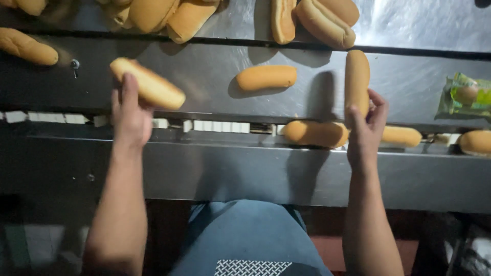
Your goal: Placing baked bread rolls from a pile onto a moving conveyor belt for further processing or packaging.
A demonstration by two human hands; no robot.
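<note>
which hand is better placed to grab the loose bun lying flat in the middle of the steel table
Neither is free: the left hand holds a long bun, the right hand an upright bun. By position, probably the right: the loose bun lies somewhat nearer it.

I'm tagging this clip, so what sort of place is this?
Probably a bakery packing line: long bread rolls lie loose on a steel table, more ride a slotted conveyor track, and a wrapped roll sits at the right.
</note>
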